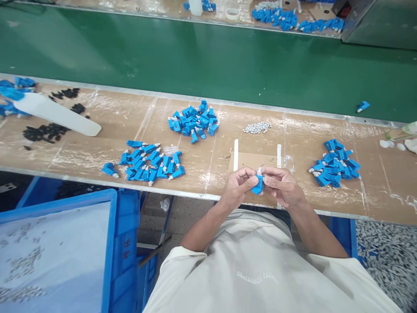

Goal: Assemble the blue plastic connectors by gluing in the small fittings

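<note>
Between my two hands, over the front part of the cardboard-covered bench [202, 174], is a blue plastic piece [257, 186] with a white tip pointing away from me. My left hand [240, 184] pinches it from the left with thumb and fingers. On the other side my right hand [279, 184] has its thumb and fingers closed at the white tip and upper edge. Behind the hands lies a brown board [257, 160] flanked by two white strips. A small heap of pale grey parts [257, 127] sits farther back.
Blue pieces lie in heaps at centre [193, 121], left [150, 163] and right [335, 165]. Black parts [45, 132] and a long white object [58, 114] are far left. A green belt [195, 65] runs behind; blue crates [112, 243] stand below the bench.
</note>
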`<state>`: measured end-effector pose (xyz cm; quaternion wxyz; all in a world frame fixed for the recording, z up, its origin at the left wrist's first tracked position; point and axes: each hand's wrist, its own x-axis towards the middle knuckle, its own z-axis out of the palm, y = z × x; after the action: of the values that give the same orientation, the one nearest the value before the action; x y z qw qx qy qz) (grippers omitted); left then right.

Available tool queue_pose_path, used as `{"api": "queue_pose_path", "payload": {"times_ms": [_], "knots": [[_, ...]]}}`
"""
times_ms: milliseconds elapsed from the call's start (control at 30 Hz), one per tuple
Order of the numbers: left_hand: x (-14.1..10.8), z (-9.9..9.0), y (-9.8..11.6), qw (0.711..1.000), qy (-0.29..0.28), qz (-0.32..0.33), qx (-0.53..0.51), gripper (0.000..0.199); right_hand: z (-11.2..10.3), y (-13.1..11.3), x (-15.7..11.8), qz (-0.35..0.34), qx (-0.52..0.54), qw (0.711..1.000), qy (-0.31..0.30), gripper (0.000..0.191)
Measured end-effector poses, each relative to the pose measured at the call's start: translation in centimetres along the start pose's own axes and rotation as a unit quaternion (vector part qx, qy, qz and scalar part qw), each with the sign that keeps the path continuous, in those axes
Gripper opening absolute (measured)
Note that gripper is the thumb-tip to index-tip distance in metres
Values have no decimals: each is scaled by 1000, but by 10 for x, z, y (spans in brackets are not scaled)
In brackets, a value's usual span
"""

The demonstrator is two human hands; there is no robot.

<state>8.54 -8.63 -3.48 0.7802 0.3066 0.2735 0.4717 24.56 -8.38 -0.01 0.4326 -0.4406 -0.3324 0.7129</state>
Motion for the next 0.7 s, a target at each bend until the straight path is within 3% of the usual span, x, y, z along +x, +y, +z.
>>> {"api": "queue_pose_path", "payload": {"times_ms": [267, 367, 433, 533, 567, 633, 700], "knots": [[-4, 3, 9, 997, -16, 10, 71, 45, 1, -2, 0, 0, -2, 1000, -4, 38], [7, -9, 24, 976, 25, 70, 204, 43, -5, -11, 0, 4, -20, 1000, 4, 50], [23, -26, 43, 919, 114, 130, 354, 33, -12, -18, 0, -11, -35, 999, 14, 56], [53, -59, 79, 780, 271, 183, 534, 19, -19, -22, 0, -55, -72, 995, 40, 48], [61, -69, 89, 746, 300, 190, 563, 17, -19, -21, 0, -66, -89, 993, 43, 45], [70, -83, 104, 696, 344, 202, 597, 22, -20, -18, -3, -69, -121, 989, 41, 43], [67, -86, 105, 667, 374, 209, 609, 29, -24, -17, -10, -57, -148, 986, 50, 45]]}}
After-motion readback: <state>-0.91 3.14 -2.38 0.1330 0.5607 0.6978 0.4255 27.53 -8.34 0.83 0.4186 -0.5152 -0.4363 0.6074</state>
